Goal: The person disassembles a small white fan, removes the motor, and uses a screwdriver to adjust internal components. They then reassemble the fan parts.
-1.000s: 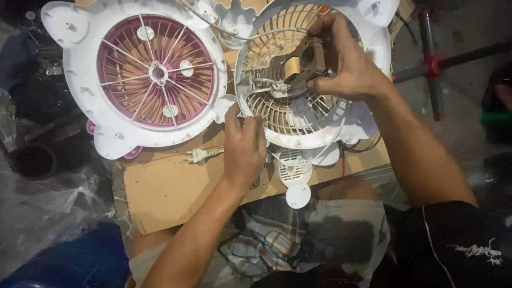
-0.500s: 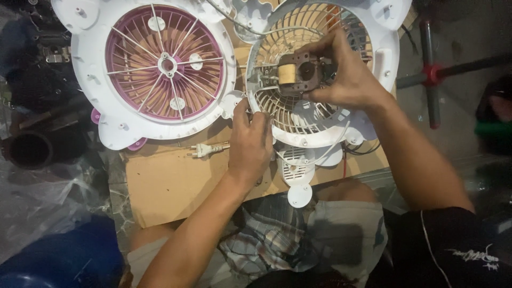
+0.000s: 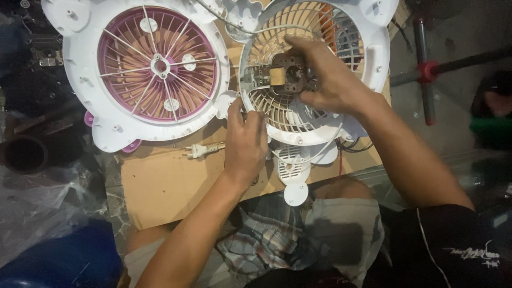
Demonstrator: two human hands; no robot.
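Note:
A white box-fan housing (image 3: pixel 373 50) with a beige grille lies in front of me on a sheet of cardboard (image 3: pixel 170 186). My right hand (image 3: pixel 328 80) grips the small fan motor (image 3: pixel 285 74) at the grille's centre, its copper coil showing. My left hand (image 3: pixel 245 141) is closed on the housing's lower left rim, pinching what looks like a thin tool or wire; I cannot tell which. To the left lies a second white fan housing (image 3: pixel 106 133) with a purple grille (image 3: pixel 157 64).
A white power plug (image 3: pixel 201 151) rests on the cardboard by my left hand. White cord and red and black wires trail near the housing's base (image 3: pixel 292 170). A dark metal stand with a red joint (image 3: pixel 426 72) is at right; black parts and a blue object at left.
The view has shifted slightly so both fans sit a little lower and rightward. My hands keep the same holds on the motor and the rim.

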